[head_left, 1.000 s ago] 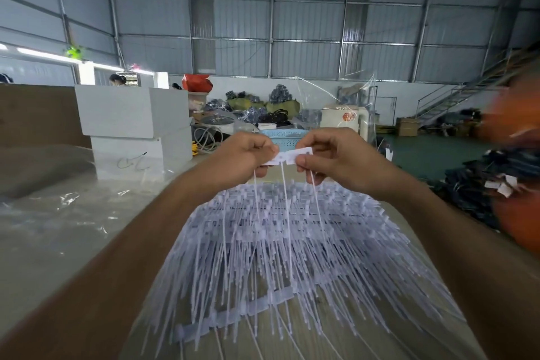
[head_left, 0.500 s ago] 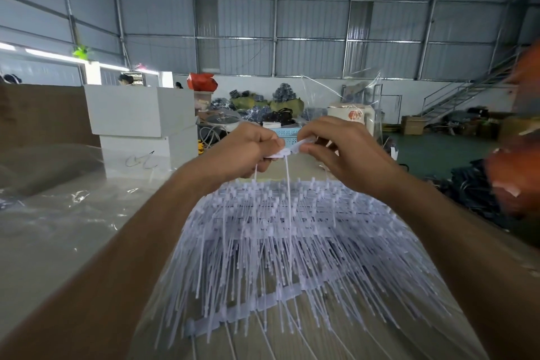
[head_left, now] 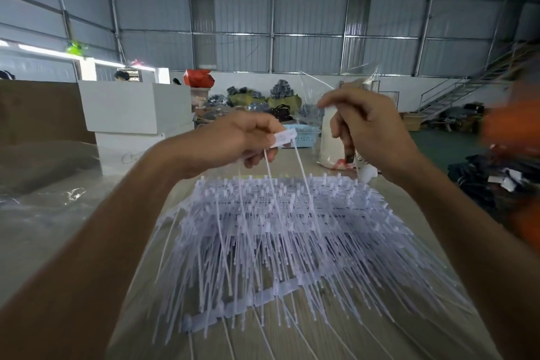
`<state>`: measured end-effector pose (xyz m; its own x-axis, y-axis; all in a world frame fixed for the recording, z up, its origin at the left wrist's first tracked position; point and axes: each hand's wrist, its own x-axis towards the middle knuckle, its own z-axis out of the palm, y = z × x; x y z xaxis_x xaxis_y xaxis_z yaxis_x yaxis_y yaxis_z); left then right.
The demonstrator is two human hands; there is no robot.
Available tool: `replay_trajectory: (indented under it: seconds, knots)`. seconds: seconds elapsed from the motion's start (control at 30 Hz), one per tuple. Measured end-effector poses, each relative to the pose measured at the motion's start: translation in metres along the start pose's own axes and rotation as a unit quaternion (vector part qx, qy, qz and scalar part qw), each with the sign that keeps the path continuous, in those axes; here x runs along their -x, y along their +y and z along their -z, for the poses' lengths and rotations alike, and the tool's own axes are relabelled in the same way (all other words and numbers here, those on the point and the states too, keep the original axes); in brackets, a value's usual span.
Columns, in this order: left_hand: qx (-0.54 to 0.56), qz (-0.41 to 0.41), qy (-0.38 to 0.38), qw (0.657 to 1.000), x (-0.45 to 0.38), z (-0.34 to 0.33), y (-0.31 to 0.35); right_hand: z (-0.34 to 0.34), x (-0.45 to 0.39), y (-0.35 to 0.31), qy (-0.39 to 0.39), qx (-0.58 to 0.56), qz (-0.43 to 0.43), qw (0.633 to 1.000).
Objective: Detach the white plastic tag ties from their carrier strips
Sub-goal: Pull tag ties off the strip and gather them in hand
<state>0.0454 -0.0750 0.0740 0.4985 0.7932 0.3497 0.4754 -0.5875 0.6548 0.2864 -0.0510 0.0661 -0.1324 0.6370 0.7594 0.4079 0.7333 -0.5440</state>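
Evidently, a short carrier strip (head_left: 285, 137) is pinched by the left hand (head_left: 233, 140) so ties (head_left: 304, 175) dangle free; the right hand (head_left: 371, 131) is curled, its contents unclear.

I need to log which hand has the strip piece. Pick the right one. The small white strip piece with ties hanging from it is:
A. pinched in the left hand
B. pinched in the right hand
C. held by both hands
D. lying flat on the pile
A: the left hand pinches the strip piece; the right hand is lifted clear of it.
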Motion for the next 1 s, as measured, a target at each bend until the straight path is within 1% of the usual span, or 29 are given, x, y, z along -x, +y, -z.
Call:
replay_trajectory:
  seconds: [0.13, 0.3, 0.43, 0.5, 0.57, 0.63, 0.7, 0.73, 0.83, 0.93, 1.0]
  knots:
    - [-0.008, -0.015, -0.015, 1.0, 0.001, 0.002, 0.003, -0.007, 0.003, -0.009, -0.076, 0.075, 0.003, 0.994]
    - [-0.059, -0.049, -0.032, 0.997, 0.009, 0.011, 0.014, -0.011, 0.01, -0.028, -0.171, 0.03, 0.023, 0.985]
    - [-0.041, -0.094, -0.027, 0.994, 0.016, 0.02, 0.029, -0.011, 0.013, -0.039, -0.241, 0.023, 0.051, 0.969]
    - [-0.023, -0.109, -0.016, 0.994, 0.016, 0.022, 0.033, -0.009, 0.013, -0.041, -0.232, -0.002, 0.054, 0.971]
    - [-0.01, -0.109, 0.023, 0.994, 0.012, 0.02, 0.03, -0.004, 0.01, -0.041, -0.187, -0.02, 0.053, 0.981]
    - [-0.03, -0.082, 0.06, 0.994, 0.007, 0.014, 0.02, 0.0, 0.008, -0.036, -0.128, -0.012, 0.056, 0.99]
    - [-0.081, -0.043, 0.056, 0.994, 0.004, 0.009, 0.008, 0.002, 0.006, -0.028, -0.077, 0.016, 0.056, 0.995]
    - [-0.09, -0.025, 0.048, 0.994, 0.004, 0.007, 0.002, 0.002, 0.005, -0.025, -0.063, 0.033, 0.051, 0.996]
    - [-0.102, -0.006, 0.074, 0.992, 0.005, 0.006, -0.001, -0.003, 0.004, -0.018, -0.058, 0.064, 0.037, 0.996]
    - [-0.212, -0.022, 0.092, 0.973, 0.005, 0.015, 0.015, -0.009, 0.004, -0.02, -0.077, 0.029, 0.031, 0.996]
    - [-0.295, -0.016, 0.062, 0.953, 0.006, 0.024, 0.031, -0.009, 0.005, -0.021, -0.12, 0.006, 0.027, 0.992]
